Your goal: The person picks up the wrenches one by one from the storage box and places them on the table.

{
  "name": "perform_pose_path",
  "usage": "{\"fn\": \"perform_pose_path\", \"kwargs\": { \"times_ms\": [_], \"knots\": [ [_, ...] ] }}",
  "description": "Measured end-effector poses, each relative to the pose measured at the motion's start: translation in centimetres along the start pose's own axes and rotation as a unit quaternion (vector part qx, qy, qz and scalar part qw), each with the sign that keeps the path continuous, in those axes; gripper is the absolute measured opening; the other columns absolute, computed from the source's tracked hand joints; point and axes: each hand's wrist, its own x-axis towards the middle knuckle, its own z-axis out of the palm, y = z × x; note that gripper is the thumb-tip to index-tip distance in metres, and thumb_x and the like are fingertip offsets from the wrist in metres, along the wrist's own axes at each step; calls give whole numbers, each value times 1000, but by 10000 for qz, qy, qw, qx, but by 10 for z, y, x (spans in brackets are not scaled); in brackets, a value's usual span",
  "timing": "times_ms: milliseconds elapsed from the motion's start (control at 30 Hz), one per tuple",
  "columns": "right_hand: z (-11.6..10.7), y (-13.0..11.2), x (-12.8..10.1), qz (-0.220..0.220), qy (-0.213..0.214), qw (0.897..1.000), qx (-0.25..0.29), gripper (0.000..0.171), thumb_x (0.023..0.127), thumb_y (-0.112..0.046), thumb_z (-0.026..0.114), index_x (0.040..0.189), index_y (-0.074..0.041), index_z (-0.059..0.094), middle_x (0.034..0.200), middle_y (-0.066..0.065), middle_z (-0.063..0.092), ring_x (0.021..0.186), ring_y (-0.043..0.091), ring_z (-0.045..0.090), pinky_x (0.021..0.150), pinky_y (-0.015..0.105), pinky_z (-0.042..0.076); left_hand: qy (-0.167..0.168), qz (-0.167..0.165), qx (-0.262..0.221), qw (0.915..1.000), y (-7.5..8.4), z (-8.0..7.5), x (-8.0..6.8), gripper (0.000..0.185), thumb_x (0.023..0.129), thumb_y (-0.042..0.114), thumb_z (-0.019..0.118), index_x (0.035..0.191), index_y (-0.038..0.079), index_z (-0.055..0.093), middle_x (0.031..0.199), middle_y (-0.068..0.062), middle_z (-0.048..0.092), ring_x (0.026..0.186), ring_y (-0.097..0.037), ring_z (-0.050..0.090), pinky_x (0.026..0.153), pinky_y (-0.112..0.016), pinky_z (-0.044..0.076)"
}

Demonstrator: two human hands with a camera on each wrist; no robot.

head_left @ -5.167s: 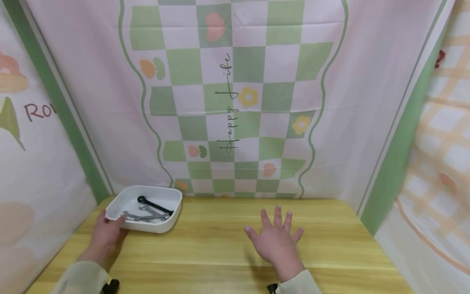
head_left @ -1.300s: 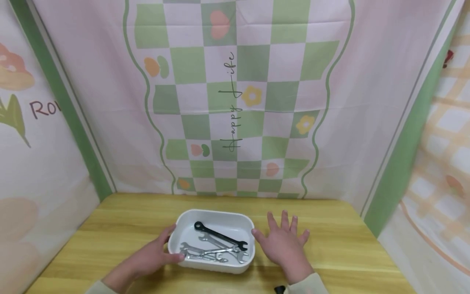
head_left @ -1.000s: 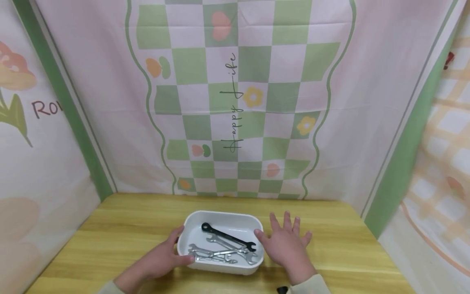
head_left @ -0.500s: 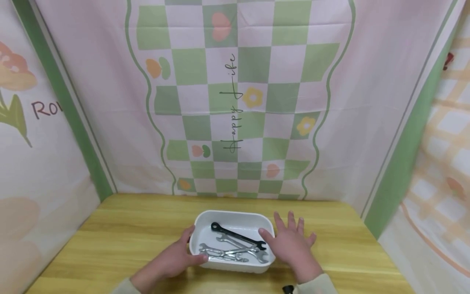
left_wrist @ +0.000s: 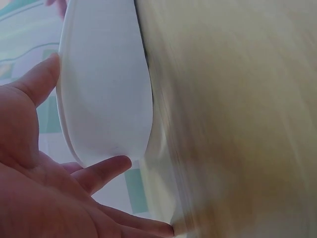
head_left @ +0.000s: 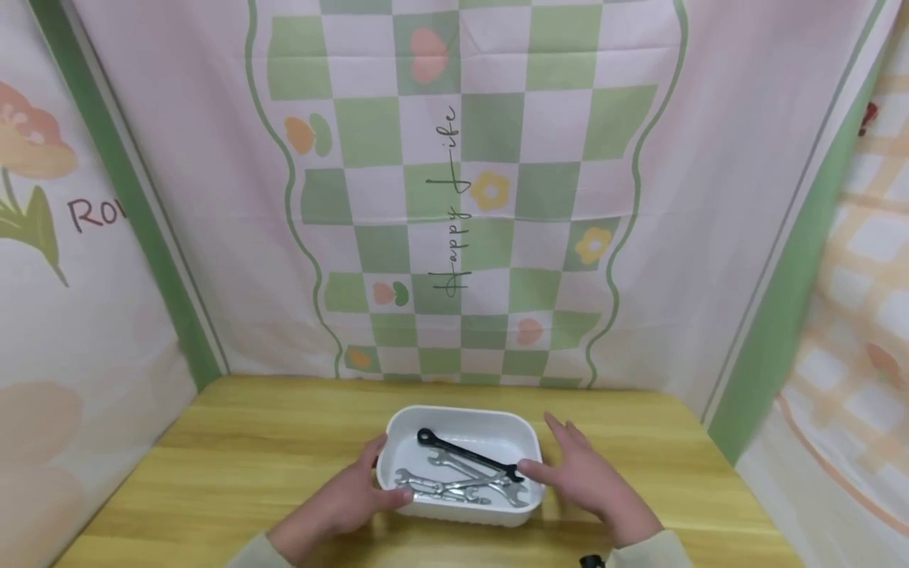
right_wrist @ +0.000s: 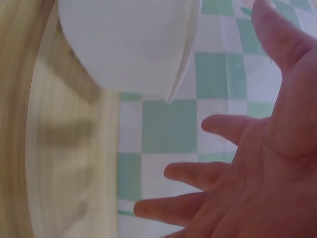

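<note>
Shifted rightward since the earlier head frames, the white tray [head_left: 469, 513] is now seen at the lower centre of the frame, with the bench [head_left: 213, 465] around it. Its near left corner is gripped by the thumb and fingers of the left hand [head_left: 348, 499]. Beside its right end, the right hand [head_left: 585, 479] is held with fingers spread. One black wrench [head_left: 470, 454] and several silver wrenches [head_left: 426, 483] are contained in the tray.

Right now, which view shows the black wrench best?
Head: it looks into the white tray, so the black wrench shows nearly whole. Both wrist views show only the tray's outside, none of the wrench.
</note>
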Motion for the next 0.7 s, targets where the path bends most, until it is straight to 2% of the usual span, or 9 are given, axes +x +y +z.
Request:
{"fn": "perform_pose_path", "kwargs": {
  "times_ms": [100, 233, 567, 700],
  "knots": [
    [-4, 7, -2, -42, -104, 9995, 283, 108, 80, -57, 75, 157, -2, 22, 154, 35, 21, 139, 55, 19, 107, 70, 19, -18, -12, 16, 10000, 1, 1, 1, 113, 77, 54, 79, 158, 6, 17, 145, -27, 45, 124, -52, 47, 98, -72, 32],
    [-3, 14, -4, 11, -219, 9983, 540, 111, 77, -52, 80, 156, 1, 23, 153, 35, 26, 137, 56, 24, 107, 69, 22, -46, 1, 31, 10000, 2, 2, 3, 113, 78, 54, 79, 158, 6, 17, 145, -27, 45, 125, -51, 46, 99, -71, 33],
    [7, 20, -4, 60, -403, 9967, 704, 109, 78, -48, 81, 156, 0, 23, 150, 34, 33, 133, 57, 32, 105, 70, 27, -43, 5, -63, 10000, 5, 5, 4, 111, 78, 52, 80, 158, 6, 17, 146, -27, 44, 125, -51, 45, 99, -70, 33],
    [10, 20, -4, 88, -412, 9965, 716, 110, 76, -47, 83, 157, -2, 24, 141, 35, 44, 126, 56, 42, 101, 70, 32, -49, -28, -65, 10000, 8, 5, 3, 111, 79, 51, 80, 158, 6, 17, 145, -28, 44, 124, -52, 46, 99, -71, 33]
  ]
}}
